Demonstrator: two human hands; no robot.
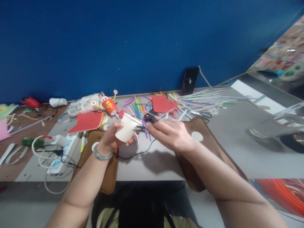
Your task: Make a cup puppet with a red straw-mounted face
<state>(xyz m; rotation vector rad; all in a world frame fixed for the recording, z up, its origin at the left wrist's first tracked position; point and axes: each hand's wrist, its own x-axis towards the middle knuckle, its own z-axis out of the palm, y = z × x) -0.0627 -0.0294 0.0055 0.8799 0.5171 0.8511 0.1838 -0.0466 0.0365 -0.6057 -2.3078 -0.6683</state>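
Observation:
My left hand [113, 135] is wrapped round a white paper cup [127, 128], which is tilted with its mouth toward the upper right. In my right hand [172, 132] is a pair of black-handled scissors [142, 128]. Their blades are parted and lie against the cup's right side, close to the rim. My right fingers hide part of the handles. Beyond the cup stands a decorated red paper cup [109, 106] with yellow arms and a face on top.
Coloured pipe cleaners [190, 98] are heaped along the blue wall [152, 47], with red paper [162, 104] on top. More red paper [87, 122], stacked cups in plastic [85, 105] and a power strip [60, 155] lie left. A phone [190, 79] leans on the wall.

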